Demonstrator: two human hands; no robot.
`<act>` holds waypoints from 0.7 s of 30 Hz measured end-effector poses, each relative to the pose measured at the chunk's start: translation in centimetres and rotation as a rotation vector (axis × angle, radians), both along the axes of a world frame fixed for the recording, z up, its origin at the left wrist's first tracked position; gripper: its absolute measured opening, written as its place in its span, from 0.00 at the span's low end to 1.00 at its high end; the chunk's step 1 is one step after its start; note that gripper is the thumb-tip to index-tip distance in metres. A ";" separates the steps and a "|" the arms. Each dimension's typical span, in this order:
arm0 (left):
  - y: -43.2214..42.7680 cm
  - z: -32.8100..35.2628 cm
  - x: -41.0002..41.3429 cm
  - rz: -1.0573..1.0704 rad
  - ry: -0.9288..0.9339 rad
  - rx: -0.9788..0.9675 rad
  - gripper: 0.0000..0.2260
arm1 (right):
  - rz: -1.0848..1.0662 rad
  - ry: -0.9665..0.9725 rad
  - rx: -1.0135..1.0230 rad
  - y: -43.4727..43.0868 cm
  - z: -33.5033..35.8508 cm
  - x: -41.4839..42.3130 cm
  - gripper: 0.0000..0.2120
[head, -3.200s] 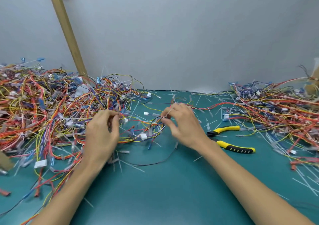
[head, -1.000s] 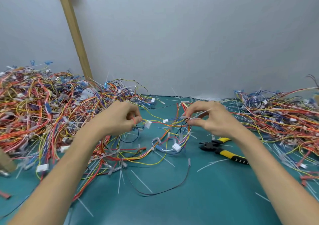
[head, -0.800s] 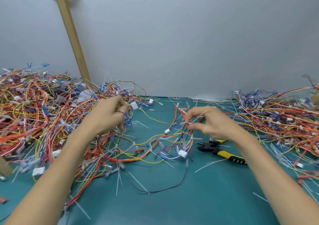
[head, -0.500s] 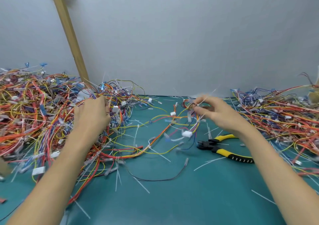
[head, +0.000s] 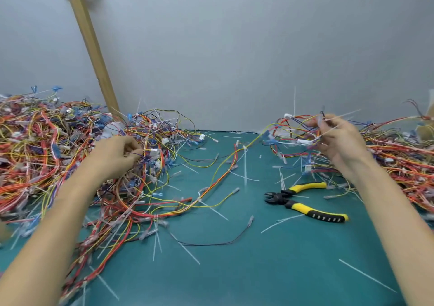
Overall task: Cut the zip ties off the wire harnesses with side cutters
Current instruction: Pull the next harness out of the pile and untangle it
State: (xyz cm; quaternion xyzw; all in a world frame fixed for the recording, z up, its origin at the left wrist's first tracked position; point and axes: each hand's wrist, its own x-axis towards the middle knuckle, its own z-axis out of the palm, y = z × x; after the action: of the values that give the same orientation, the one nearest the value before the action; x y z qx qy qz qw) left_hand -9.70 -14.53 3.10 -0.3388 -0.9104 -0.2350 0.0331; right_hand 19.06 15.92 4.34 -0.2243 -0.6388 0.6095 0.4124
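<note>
Right, head view: my right hand [head: 340,146] pinches a harness [head: 293,136] up off the mat, and my left hand [head: 117,155] grips wires in the heap [head: 47,146]. The side cutters [head: 303,200] lie just below the right wrist, well apart from the left hand, black nose pointing left, yellow handles splayed rightward. The harness looks thin and tangled, orange and yellow, with white zip ties [head: 294,101] sticking out.

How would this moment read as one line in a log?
left hand: grips wires in left pile | right hand: holds harness | cutters: lying on mat
</note>
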 end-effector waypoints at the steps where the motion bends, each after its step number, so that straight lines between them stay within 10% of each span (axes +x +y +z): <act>1: 0.0 0.2 0.2 -0.034 0.006 -0.069 0.05 | 0.020 0.023 -0.030 0.1 0.0 0.1 0.10; 6: -0.9 3.1 2.3 -0.268 -0.229 -0.503 0.29 | 0.093 0.090 -0.109 -0.6 0.8 -0.2 0.10; 9: -0.6 4.7 3.9 -0.354 -0.050 -0.601 0.35 | 0.144 0.124 -0.150 -1.0 1.4 -0.3 0.08; 12: 1.1 4.9 6.5 -0.469 0.138 -0.407 0.34 | 0.170 0.176 -0.231 -1.4 2.0 -0.3 0.06; 21: 7.0 0.7 14.4 -0.820 -0.302 -0.051 0.08 | 0.246 0.407 -0.417 -2.9 4.6 -0.3 0.17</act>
State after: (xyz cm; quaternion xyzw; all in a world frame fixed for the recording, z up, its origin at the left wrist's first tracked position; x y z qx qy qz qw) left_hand 4.69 -7.57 3.82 -0.6350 -0.7006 -0.2529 -0.2049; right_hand 18.81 13.01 8.95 -0.0986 -0.4267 0.8051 0.4001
